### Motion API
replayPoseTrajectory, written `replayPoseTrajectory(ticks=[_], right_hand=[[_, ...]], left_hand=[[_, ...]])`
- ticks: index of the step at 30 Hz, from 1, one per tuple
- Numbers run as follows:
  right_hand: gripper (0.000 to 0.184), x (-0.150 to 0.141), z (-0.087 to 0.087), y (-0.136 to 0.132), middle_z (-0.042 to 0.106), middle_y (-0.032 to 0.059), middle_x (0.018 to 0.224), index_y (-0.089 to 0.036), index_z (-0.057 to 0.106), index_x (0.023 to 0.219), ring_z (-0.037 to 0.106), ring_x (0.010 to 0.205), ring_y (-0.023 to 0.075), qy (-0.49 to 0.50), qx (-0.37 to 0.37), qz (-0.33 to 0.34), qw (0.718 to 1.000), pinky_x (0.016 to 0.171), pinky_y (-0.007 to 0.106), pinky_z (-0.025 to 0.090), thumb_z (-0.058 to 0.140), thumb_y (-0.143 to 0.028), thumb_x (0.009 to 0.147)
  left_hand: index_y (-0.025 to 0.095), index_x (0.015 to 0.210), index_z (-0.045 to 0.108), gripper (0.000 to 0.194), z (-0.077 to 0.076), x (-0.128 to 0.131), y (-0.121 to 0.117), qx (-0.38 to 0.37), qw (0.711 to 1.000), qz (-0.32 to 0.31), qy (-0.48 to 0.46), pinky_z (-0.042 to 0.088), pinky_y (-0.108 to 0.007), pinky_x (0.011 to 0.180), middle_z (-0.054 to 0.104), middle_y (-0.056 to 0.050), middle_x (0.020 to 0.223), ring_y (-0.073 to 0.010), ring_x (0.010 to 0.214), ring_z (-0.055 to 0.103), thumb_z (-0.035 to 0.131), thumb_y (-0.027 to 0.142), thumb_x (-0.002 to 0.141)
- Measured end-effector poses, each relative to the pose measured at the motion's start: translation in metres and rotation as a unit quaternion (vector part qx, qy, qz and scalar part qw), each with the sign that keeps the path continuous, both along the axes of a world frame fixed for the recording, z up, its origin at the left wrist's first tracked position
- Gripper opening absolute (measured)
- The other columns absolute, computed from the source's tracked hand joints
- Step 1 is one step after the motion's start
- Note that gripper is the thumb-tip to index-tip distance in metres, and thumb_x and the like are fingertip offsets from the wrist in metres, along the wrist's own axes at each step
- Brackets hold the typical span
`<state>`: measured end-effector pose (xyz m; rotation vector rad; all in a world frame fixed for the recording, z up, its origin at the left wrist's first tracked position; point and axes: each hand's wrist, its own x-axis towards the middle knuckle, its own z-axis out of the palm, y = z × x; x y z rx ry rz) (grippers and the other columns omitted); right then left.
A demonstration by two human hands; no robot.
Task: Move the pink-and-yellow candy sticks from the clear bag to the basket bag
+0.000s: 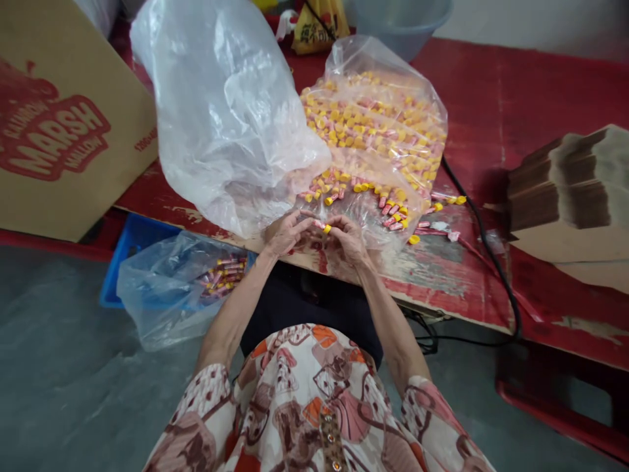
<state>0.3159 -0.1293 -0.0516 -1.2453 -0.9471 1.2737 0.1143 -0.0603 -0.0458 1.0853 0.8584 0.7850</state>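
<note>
Between my two hands, over the table's front edge, is a small pink-labelled tube with a yellow cap [322, 226]. My left hand [289, 233] pinches its pink end, while the fingers of my right hand [348, 237] close on the yellow cap. Just beyond them lies a clear plastic bag [432, 124] heaped with many similar yellow-capped tubes [363, 124], some spilling out at its mouth. A large whitish plastic bag [221, 105] stands bunched up to the left of that heap.
Below the table at left, a blue crate [112, 288] holds a plastic bag with tubes [223, 275]. A cardboard box [59, 124] stands at left, stacked flat cardboard [580, 203] at right. A black cable [484, 229] crosses the worn red table [540, 98]. A basin [400, 26] sits behind.
</note>
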Motion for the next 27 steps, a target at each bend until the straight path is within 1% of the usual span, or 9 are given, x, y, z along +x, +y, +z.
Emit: replayPoseTrajectory(ticks=[4, 7, 10, 12, 15, 18, 20, 23, 27], right_hand=[[0.039, -0.011, -0.010, -0.008, 0.070, -0.0001, 0.090, -0.026, 0.067, 0.100, 0.062, 0.074, 0.0191, -0.096, 0.064, -0.050, 0.992, 0.070, 0.034, 0.059, 0.084, -0.060, 0.092], [0.020, -0.001, -0.024, -0.024, 0.073, 0.0037, 0.102, -0.025, 0.071, 0.106, 0.066, 0.084, 0.0217, -0.222, 0.092, -0.125, 0.963, 0.085, 0.039, 0.061, 0.071, -0.045, 0.104], [0.017, 0.018, -0.031, -0.032, 0.076, 0.0043, 0.108, -0.024, 0.070, 0.117, 0.070, 0.092, 0.0223, -0.269, 0.069, -0.195, 0.941, 0.094, 0.039, 0.061, 0.055, -0.028, 0.114], [0.023, 0.026, -0.028, -0.020, 0.077, 0.0055, 0.116, -0.021, 0.067, 0.128, 0.070, 0.097, 0.0197, -0.304, 0.051, -0.204, 0.929, 0.099, 0.035, 0.060, 0.048, -0.016, 0.117], [0.033, 0.021, -0.014, 0.023, 0.075, 0.0097, 0.138, -0.014, 0.064, 0.141, 0.068, 0.114, 0.0159, -0.365, 0.060, -0.161, 0.915, 0.111, 0.030, 0.055, 0.048, -0.002, 0.116], [0.031, 0.006, 0.000, 0.065, 0.065, 0.0141, 0.156, -0.007, 0.060, 0.151, 0.066, 0.122, 0.0150, -0.440, 0.053, -0.057, 0.895, 0.107, 0.024, 0.051, 0.060, -0.012, 0.121], [0.032, 0.001, 0.002, 0.079, 0.062, 0.0162, 0.160, -0.005, 0.058, 0.153, 0.068, 0.123, 0.0149, -0.484, 0.042, -0.003, 0.874, 0.103, 0.021, 0.049, 0.058, -0.022, 0.126], [0.023, 0.005, -0.009, 0.075, 0.067, 0.0163, 0.154, -0.009, 0.063, 0.143, 0.070, 0.124, 0.0187, -0.498, 0.035, -0.021, 0.866, 0.104, 0.025, 0.051, 0.052, -0.022, 0.127], [0.035, 0.024, -0.030, 0.056, 0.074, 0.0148, 0.140, -0.022, 0.070, 0.134, 0.071, 0.119, 0.0278, -0.497, 0.043, -0.078, 0.863, 0.099, 0.037, 0.057, 0.049, -0.005, 0.112]], left_hand=[[0.024, 0.119, 0.071, 0.024, 0.011, 0.000, -0.006, 0.139, 0.970, -0.057, 0.193, 0.054, -0.028, 0.068, 0.068, 0.002, 0.082, -0.0167, 0.070, 0.068, 0.075, 0.046, 0.111], [0.023, 0.116, 0.071, 0.010, 0.022, 0.012, -0.013, 0.314, 0.863, -0.113, 0.379, 0.063, -0.037, 0.091, 0.078, -0.007, 0.107, -0.0268, 0.100, 0.077, 0.068, 0.032, 0.112], [0.025, 0.119, 0.071, 0.010, 0.026, 0.029, -0.017, 0.398, 0.771, -0.154, 0.472, 0.062, -0.047, 0.100, 0.079, -0.015, 0.126, -0.0357, 0.114, 0.075, 0.066, 0.027, 0.109], [0.024, 0.120, 0.070, 0.011, 0.028, 0.033, -0.014, 0.391, 0.772, -0.163, 0.474, 0.061, -0.045, 0.102, 0.080, -0.015, 0.126, -0.0344, 0.113, 0.074, 0.068, 0.027, 0.110], [0.022, 0.115, 0.071, 0.006, 0.030, 0.023, -0.003, 0.321, 0.826, -0.144, 0.440, 0.060, -0.036, 0.101, 0.082, -0.009, 0.113, -0.0262, 0.105, 0.077, 0.070, 0.028, 0.113], [0.022, 0.110, 0.072, 0.008, 0.028, 0.007, 0.003, 0.252, 0.876, -0.105, 0.398, 0.062, -0.030, 0.092, 0.082, -0.003, 0.107, -0.0199, 0.096, 0.078, 0.072, 0.030, 0.112], [0.022, 0.109, 0.072, 0.008, 0.024, 0.000, -0.003, 0.251, 0.886, -0.085, 0.380, 0.062, -0.027, 0.088, 0.082, -0.002, 0.106, -0.0174, 0.092, 0.078, 0.072, 0.029, 0.111], [0.022, 0.111, 0.072, 0.006, 0.018, 0.002, -0.023, 0.321, 0.870, -0.073, 0.367, 0.062, -0.029, 0.089, 0.081, -0.004, 0.105, -0.0168, 0.089, 0.077, 0.073, 0.028, 0.111], [0.022, 0.118, 0.074, 0.008, 0.013, 0.018, -0.047, 0.467, 0.786, -0.048, 0.402, 0.062, -0.037, 0.101, 0.081, -0.010, 0.114, -0.0249, 0.107, 0.079, 0.072, 0.027, 0.112]])
